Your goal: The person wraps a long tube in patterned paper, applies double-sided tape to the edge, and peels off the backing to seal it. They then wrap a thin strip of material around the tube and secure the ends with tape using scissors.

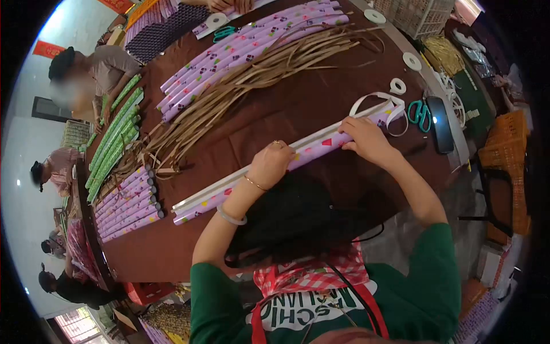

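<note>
A long purple patterned paper roll lies slantwise across the brown-covered table in front of me, with a pale strip running along its upper side. My left hand is closed over the middle of the roll, fingertips pressed on the strip. Nearer the right end, my right hand grips the same roll with bent fingers and thumb. A loose white tape loops around that end, beside the right hand. What lies under the left palm is hidden.
Brown flat strips and more purple rolls lie beyond. Green rolls and short purple bundles are at left. Teal scissors, a phone and a tape roll sit at right. Co-workers stand along the left.
</note>
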Motion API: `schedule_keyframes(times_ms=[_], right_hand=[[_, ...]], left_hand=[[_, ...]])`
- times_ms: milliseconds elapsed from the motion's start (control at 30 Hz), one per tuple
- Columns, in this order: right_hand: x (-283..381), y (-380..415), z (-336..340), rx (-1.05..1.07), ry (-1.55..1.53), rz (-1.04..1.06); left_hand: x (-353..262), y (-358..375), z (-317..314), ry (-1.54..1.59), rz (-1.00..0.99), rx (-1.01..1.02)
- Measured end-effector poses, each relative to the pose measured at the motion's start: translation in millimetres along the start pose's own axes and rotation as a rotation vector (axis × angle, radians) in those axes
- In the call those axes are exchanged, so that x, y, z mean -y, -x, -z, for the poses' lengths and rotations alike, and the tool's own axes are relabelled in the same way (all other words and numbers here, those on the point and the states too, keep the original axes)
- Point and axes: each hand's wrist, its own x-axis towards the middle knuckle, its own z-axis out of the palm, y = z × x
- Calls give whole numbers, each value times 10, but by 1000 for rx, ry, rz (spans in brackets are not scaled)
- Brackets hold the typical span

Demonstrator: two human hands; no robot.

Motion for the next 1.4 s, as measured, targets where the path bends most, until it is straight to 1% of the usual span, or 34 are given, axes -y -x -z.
schedule_keyframes(times_ms=[100,167,233,300,333,400,433,500,633,733,800,933,1000,1033,1100,1133,1267,1333,1367,1400], right_hand=[[7,48,-56,-21,23,-30],[37,52,-23,16,-15,-74],[18,51,-48,23,-19,-70],[20,52,-57,-1,9,-89],[20,54,-65,0,11,-94],[29,58,-90,-29,58,-68],[35,58,-96,-27,60,-73],[35,51,-112,-127,39,-28],[8,80,-165,-136,53,-35],[43,105,-179,-153,51,-57],[70,141,-205,-210,83,-93],[120,153,-176,-243,118,-107],[104,151,-189,-224,54,-126],[85,142,-188,-176,18,-148],[71,129,-165,-181,14,-137],[64,125,-155,-180,-5,-121],[33,129,-157,-153,-4,-131],[36,143,-136,-172,5,-113],[11,159,-169,-177,-29,-106],[0,166,-177,-183,-61,-98]], left_hand=[[17,68,-8,-6,39,33],[23,122,21,64,26,37],[34,142,20,87,39,79],[50,154,9,100,-18,10],[48,149,13,104,-21,11],[27,144,23,35,16,80],[30,148,20,40,13,83],[38,159,13,28,26,105],[-34,179,-16,6,11,96],[-103,178,-27,-61,66,70],[-128,166,29,-43,135,160],[-157,141,100,-54,127,178],[-178,90,121,-109,80,190],[-216,22,77,-106,67,184],[-323,-168,-83,-102,-74,-53],[-308,-264,-158,-33,-178,-65],[-308,-611,-410,44,-194,-126],[-296,-698,-483,114,-195,-67],[-292,-710,-515,115,-205,-69],[-316,-707,-511,135,-156,-75]])
